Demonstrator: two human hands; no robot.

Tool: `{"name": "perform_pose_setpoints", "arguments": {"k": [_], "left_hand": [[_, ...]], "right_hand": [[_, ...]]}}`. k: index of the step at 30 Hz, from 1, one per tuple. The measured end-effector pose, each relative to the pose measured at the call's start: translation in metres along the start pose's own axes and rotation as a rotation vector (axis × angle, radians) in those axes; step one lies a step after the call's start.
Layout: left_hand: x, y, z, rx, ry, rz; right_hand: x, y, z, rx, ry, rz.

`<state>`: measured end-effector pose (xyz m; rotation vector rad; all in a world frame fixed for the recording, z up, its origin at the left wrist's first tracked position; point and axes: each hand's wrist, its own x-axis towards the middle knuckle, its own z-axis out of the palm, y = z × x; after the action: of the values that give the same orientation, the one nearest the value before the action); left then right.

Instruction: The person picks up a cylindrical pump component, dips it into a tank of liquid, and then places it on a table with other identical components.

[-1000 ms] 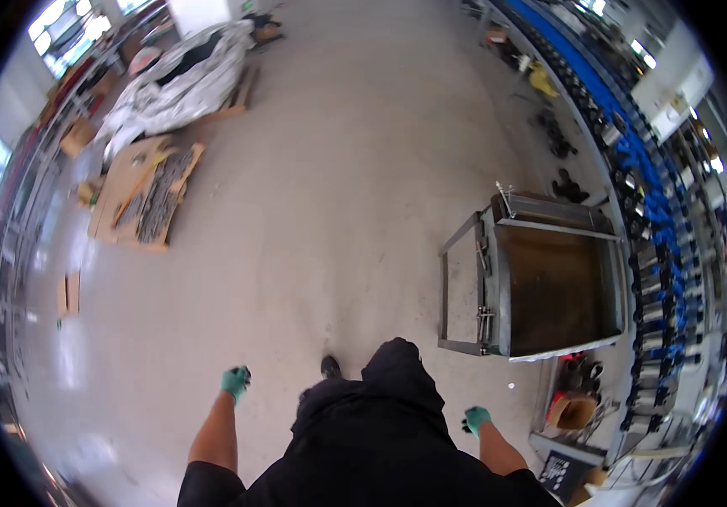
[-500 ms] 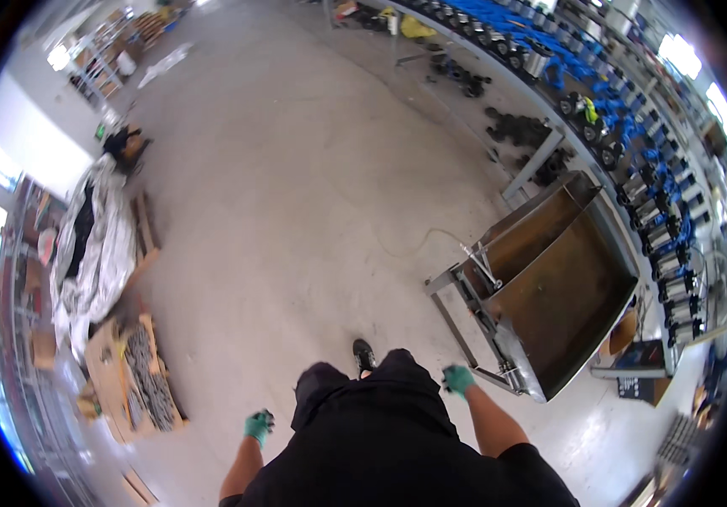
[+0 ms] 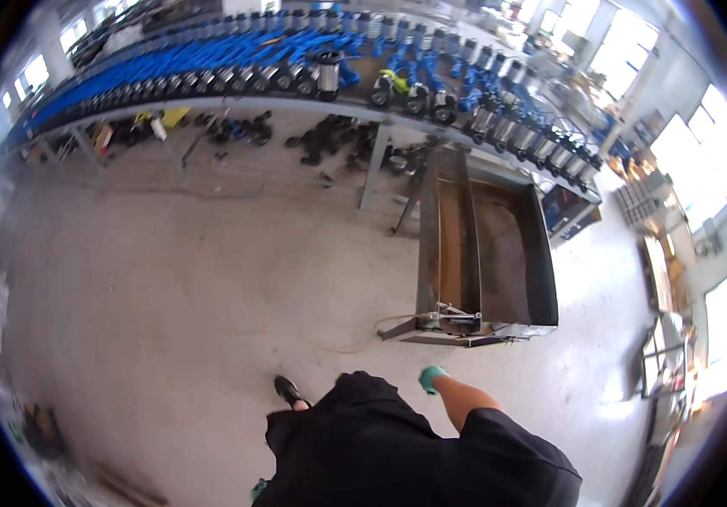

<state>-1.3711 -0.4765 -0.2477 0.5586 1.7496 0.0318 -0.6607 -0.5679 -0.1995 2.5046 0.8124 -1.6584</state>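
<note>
My right hand [image 3: 432,379], in a green glove, hangs just short of the near end of a metal trough [image 3: 545,283]. It touches nothing that I can see, and its fingers are too small and blurred to read. Only a bit of green glove shows of my left hand [image 3: 259,488], low beside my dark clothing; its fingers are hidden. The trough is open-topped, brown inside and split lengthwise by a divider. A small metal fitting [image 3: 448,315] sits at its near end, and a thin pale hose [image 3: 338,350] runs from there onto the floor.
A long workbench [image 3: 372,108] crosses behind the trough, loaded with blue parts [image 3: 237,52] and rows of silver-and-black cylinders [image 3: 532,145]. Dark parts [image 3: 330,139] lie beneath it. Racks [image 3: 664,359] stand at the right. Grey floor [image 3: 169,270] spreads to the left.
My view has turned right, so the trough now lies more directly ahead and the bench spans the top. My left hand has dropped mostly out of sight. My feet have shifted.
</note>
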Motion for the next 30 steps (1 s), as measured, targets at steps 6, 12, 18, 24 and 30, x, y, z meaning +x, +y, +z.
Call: {"name": "perform_pose_setpoints", "arguments": {"k": [6, 12, 18, 24, 30], "left_hand": [[0.090, 0.323, -0.152, -0.111, 0.080, 0.270], [0.058, 0.576, -0.095, -0.076, 0.062, 0.531], [0.033, 0.681, 0.025, 0.131, -0.158, 0.570], [0.044, 0.785, 0.123, 0.258, -0.194, 0.539], [0.007, 0.945, 0.323, 0.562, -0.377, 0.936]], "right_hand": [[-0.095, -0.097, 0.020, 0.521, 0.018, 0.264], [-0.088, -0.164, 0.038, 0.711, 0.082, 0.342], [0.003, -0.181, 0.059, 0.663, -0.099, 0.358], [0.076, -0.225, 0.047, 0.780, -0.290, 0.383], [0.084, -0.244, -0.004, 1.317, -0.129, 0.485]]}}
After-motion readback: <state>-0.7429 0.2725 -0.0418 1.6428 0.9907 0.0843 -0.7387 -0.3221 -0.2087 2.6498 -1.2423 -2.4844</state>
